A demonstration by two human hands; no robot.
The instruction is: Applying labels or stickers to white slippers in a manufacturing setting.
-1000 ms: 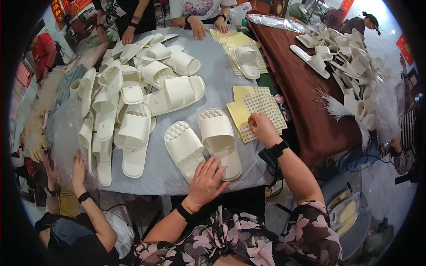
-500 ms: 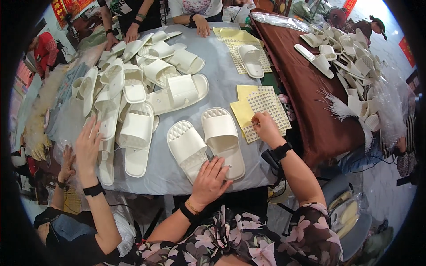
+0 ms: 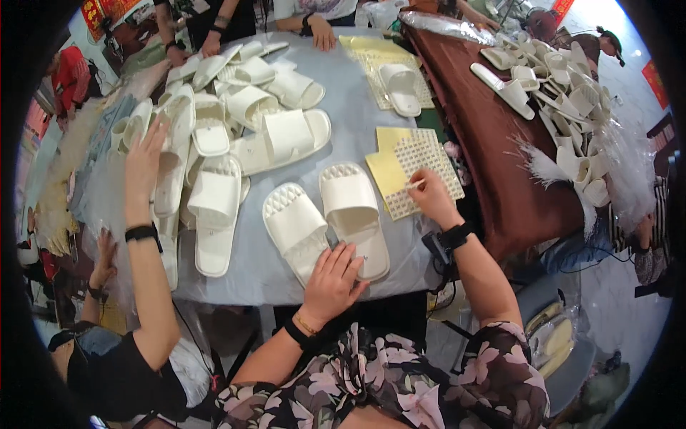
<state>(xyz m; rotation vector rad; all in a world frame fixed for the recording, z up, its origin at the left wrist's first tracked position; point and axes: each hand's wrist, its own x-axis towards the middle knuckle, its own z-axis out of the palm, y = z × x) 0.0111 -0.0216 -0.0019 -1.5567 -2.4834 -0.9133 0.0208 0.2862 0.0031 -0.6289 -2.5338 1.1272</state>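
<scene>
Two white slide slippers lie side by side in front of me on the grey table (image 3: 357, 93). My left hand (image 3: 334, 277) rests flat near the table's front edge, fingers spread over the heel ends of the left slipper (image 3: 294, 227) and the right slipper (image 3: 355, 212). My right hand (image 3: 431, 196) is pinched on a small thin tool whose tip touches a yellow sheet (image 3: 413, 168) covered in rows of small white studs. A black band sits on my right wrist.
A pile of white slippers (image 3: 214, 136) fills the table's left half; another person's hand (image 3: 143, 161) reaches onto it from the left. A second stud sheet with a slipper (image 3: 400, 87) lies at the back. More slippers and white feathers (image 3: 550, 86) cover the brown table at right.
The person at left has stretched an arm up onto the slipper pile. My left hand has slid slightly toward the slippers' heels. My right hand stays on the stud sheet.
</scene>
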